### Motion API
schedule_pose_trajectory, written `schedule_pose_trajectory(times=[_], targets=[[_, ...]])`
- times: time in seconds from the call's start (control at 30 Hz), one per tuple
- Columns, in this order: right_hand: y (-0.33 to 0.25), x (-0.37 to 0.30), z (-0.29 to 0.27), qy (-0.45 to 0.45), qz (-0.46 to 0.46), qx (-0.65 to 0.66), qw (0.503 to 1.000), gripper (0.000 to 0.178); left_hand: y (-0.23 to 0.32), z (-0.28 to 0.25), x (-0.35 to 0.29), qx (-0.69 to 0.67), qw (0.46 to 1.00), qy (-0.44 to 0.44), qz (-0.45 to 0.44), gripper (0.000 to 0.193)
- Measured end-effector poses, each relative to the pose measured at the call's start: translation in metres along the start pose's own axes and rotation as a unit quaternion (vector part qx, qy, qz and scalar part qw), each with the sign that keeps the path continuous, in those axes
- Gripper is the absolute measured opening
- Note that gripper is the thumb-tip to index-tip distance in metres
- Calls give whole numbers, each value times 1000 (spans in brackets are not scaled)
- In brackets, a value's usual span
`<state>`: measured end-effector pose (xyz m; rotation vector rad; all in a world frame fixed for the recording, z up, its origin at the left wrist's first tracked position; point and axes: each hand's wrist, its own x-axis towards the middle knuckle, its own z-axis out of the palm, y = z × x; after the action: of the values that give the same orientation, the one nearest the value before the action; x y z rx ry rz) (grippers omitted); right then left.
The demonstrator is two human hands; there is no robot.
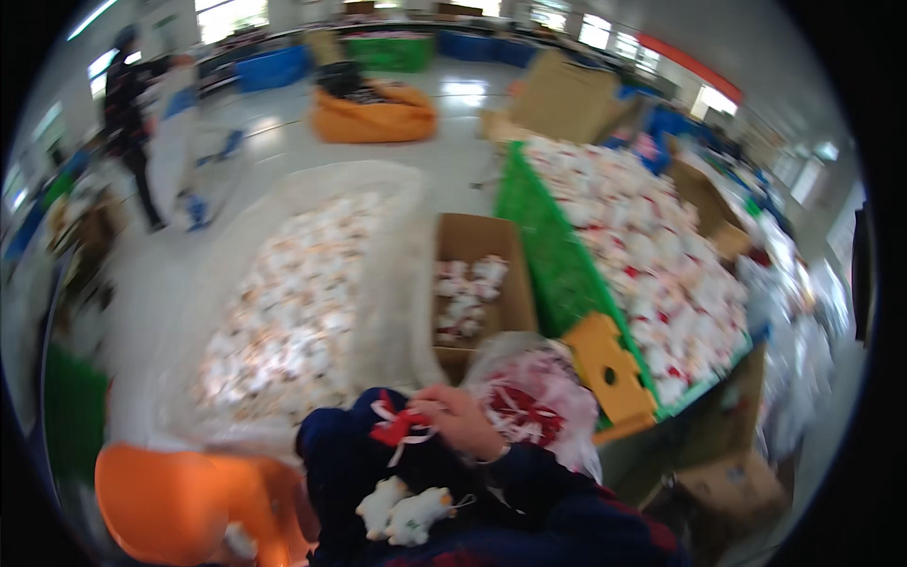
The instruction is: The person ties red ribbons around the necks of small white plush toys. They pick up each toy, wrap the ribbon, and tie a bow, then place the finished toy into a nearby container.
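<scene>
My right hand [460, 422] pinches a small red cloth piece with white ribbons [395, 425] above my dark-clad lap. Two small white plush toys [416, 516] with orange tips lie on my lap, below that hand; a thin loop sticks out from one of them. Just beyond my right wrist is a clear plastic bag [548, 392] with red and white pieces inside. I cannot see my left hand. Motion blur softens the fine detail.
Ahead lies a big translucent sheet-lined heap of white plush toys [293, 293]. A cardboard box [482, 231] holds several more. At right stands a green crate [539, 241] piled with red-and-white toys, an orange plastic piece [609, 373] against it. Orange chair [170, 491] at left; a person [128, 113] stands far left.
</scene>
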<state>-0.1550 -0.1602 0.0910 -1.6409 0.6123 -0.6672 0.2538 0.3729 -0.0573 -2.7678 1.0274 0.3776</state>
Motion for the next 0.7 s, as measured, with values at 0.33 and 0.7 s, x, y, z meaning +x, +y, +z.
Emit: schedule_pose_trajectory(times=[0.33, 0.7], targets=[[24, -8, 4, 16, 15, 94, 995, 20, 84, -120, 55, -218, 974, 31, -41, 83], [-2, 18, 16, -18, 82, 192, 978, 17, 306, -212, -43, -489, 735, -273, 383, 72]])
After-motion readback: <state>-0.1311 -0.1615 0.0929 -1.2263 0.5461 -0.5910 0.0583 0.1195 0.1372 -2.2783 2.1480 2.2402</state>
